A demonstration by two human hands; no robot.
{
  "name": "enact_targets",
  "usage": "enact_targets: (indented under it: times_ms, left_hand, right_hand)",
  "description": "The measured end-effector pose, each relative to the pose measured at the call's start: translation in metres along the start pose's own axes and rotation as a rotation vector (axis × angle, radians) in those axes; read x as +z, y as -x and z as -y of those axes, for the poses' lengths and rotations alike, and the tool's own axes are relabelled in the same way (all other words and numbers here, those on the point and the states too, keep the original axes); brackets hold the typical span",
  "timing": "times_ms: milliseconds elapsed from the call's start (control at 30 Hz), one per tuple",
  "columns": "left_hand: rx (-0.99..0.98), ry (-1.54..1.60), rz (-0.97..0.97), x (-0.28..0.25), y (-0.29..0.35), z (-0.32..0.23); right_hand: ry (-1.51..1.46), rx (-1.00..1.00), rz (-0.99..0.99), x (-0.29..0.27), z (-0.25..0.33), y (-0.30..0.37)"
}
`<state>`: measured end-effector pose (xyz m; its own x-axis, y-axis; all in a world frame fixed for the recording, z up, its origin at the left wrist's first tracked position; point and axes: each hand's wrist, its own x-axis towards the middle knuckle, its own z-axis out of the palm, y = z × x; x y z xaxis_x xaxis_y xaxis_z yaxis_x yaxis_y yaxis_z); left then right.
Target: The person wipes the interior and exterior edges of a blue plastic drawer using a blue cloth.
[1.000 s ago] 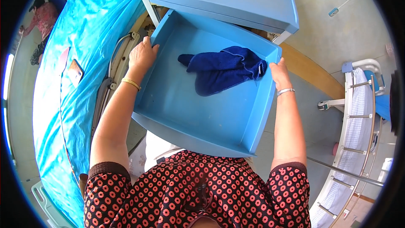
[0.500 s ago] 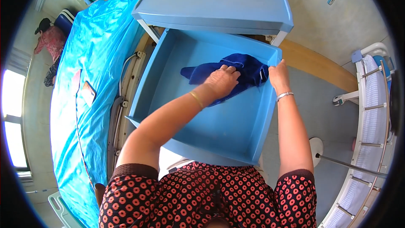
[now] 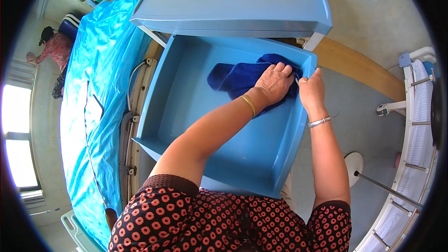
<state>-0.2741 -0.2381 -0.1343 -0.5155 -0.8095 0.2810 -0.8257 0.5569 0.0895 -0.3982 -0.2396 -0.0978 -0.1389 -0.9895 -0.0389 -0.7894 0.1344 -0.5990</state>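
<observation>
A dark blue cloth (image 3: 233, 78) lies bunched inside a pulled-out light blue drawer (image 3: 224, 158), against its right wall. My left hand (image 3: 274, 83) is on the cloth with curled fingers, pressing it near the right wall. On the drawer's right rim, my right hand (image 3: 312, 91) grips the edge, with the thumb close to the cloth. Part of the cloth is hidden beneath my left hand.
Above the drawer stands its blue cabinet top (image 3: 233, 0). A bed with a shiny blue cover (image 3: 100, 140) runs along the left, a phone (image 3: 98, 106) on it. Beyond is another person (image 3: 58, 51). To the right are a round stand base (image 3: 354, 168) and a railed bed (image 3: 415, 126).
My left hand has slid right along the drawer with the cloth, closer to the right wall. My right hand stays on the rim. The person at far left has stretched an arm out.
</observation>
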Motion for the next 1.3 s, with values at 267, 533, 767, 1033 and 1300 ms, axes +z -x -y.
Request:
enact_targets:
  times_ms: [267, 533, 767, 1033, 1300]
  left_hand:
    - [-0.062, -0.137, 0.198, 0.013, -0.026, -0.003]
    - [-0.190, -0.409, 0.121, 0.000, 0.022, 0.066]
    - [-0.625, -0.475, 0.268, -0.045, 0.122, 0.178]
    - [-0.735, -0.311, 0.072, -0.022, 0.083, 0.143]
    - [-0.321, 0.012, -0.025, 0.015, 0.006, 0.017]
  right_hand:
    - [-0.001, -0.002, -0.021, 0.003, -0.005, -0.003]
    - [0.050, -0.001, 0.043, -0.003, 0.003, 0.003]
    - [0.044, -0.044, -0.002, 0.004, 0.000, -0.001]
    - [0.051, -0.004, 0.036, 0.003, 0.004, -0.001]
    - [0.061, -0.017, -0.027, 0.006, 0.005, 0.000]
